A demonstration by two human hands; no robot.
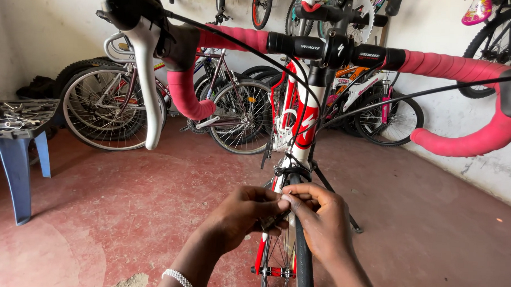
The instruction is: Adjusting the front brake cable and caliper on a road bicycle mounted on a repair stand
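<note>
A red and white road bike stands right in front of me, its drop handlebar point(439, 66) wrapped in pink tape across the top of the view. Below the fork, my left hand point(243, 215) pinches a small dark part of the front brake point(271, 221) beside the thin front tyre point(303, 258). My right hand point(319, 218) closes over the tyre and rim from the right, with its fingertips meeting the left hand's. A white brake lever point(147, 83) hangs from the left side of the bar. Black cables point(381, 100) run from the bar down toward the brake.
Several bikes and loose wheels point(106, 107) lean against the white back wall, and more hang above. A blue plastic table point(14, 152) with scattered tools stands at the left. The floor point(123, 212) is red concrete. A black stand leg point(336, 194) angles down right of the wheel.
</note>
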